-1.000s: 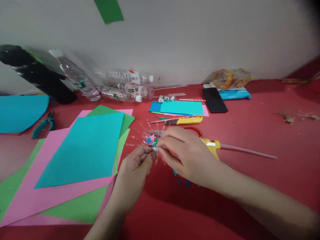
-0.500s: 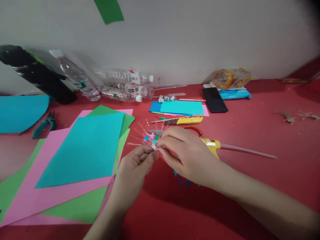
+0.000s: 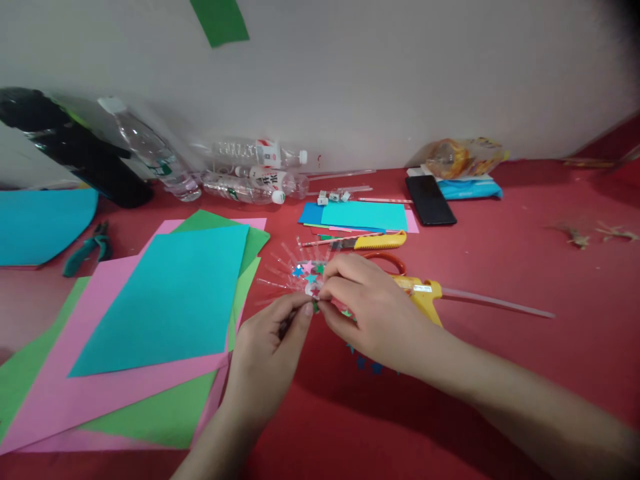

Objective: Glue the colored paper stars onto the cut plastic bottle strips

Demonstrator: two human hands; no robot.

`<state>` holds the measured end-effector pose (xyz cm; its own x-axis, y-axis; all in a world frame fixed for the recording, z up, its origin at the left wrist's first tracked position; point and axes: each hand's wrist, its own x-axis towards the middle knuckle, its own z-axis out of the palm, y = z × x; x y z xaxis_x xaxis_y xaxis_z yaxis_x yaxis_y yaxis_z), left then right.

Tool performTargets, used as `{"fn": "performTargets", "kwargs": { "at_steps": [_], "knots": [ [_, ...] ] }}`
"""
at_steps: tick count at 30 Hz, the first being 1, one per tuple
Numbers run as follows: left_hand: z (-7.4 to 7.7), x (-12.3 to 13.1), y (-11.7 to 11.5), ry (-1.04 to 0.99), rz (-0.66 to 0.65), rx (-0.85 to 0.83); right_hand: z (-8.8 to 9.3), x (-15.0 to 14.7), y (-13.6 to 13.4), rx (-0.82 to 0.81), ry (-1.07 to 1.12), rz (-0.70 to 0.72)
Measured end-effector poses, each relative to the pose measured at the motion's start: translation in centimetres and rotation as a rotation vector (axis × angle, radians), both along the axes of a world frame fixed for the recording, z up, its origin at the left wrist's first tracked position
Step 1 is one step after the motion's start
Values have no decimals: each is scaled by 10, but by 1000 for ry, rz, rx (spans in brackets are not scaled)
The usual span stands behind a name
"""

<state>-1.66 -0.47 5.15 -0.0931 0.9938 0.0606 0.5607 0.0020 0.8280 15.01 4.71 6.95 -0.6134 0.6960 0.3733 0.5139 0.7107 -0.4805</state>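
Observation:
Both my hands meet over the red table [image 3: 500, 280] on a small clear plastic piece [image 3: 305, 275] with thin strips fanning out and tiny coloured paper stars stuck on it. My left hand [image 3: 273, 343] pinches it from below, fingers closed. My right hand [image 3: 373, 307] pinches its near edge between thumb and fingertips. A few loose blue stars [image 3: 367, 363] lie on the table under my right wrist. A yellow glue gun [image 3: 425, 293] with a clear glue stick lies just behind my right hand.
Overlapping teal, pink and green paper sheets [image 3: 165, 300] lie to the left. Behind are a yellow utility knife [image 3: 377, 241], red-handled scissors [image 3: 393, 260], smaller paper pieces [image 3: 363, 217], a black phone [image 3: 430, 200], plastic bottles [image 3: 250, 177], teal pliers [image 3: 87, 250] and a black bag.
The plastic piece has turned and tilted in my fingers, showing more stars and strips. My left hand has shifted slightly down and right; my right hand has barely moved.

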Motion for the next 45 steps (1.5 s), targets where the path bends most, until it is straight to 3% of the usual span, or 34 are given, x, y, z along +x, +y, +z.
{"fn": "performTargets", "kwargs": {
  "at_steps": [5,10,15,23,35,39,45],
  "knots": [
    [0,-3,-1,206,28,143,-1,-1,0,-7,16,7],
    [6,-4,-4,206,106,288,-2,4,3,23,48,-11],
    [12,-3,-6,176,245,282,4,15,9,87,116,-49],
    [5,-15,2,249,55,387,4,12,9,102,122,-20],
    [-8,-25,8,300,53,454,2,13,7,141,-1,40],
    [-14,-26,10,207,58,389,5,19,12,135,6,-75],
    [-19,-26,15,-110,89,244,6,18,12,-47,-177,-246]
  ]
}}
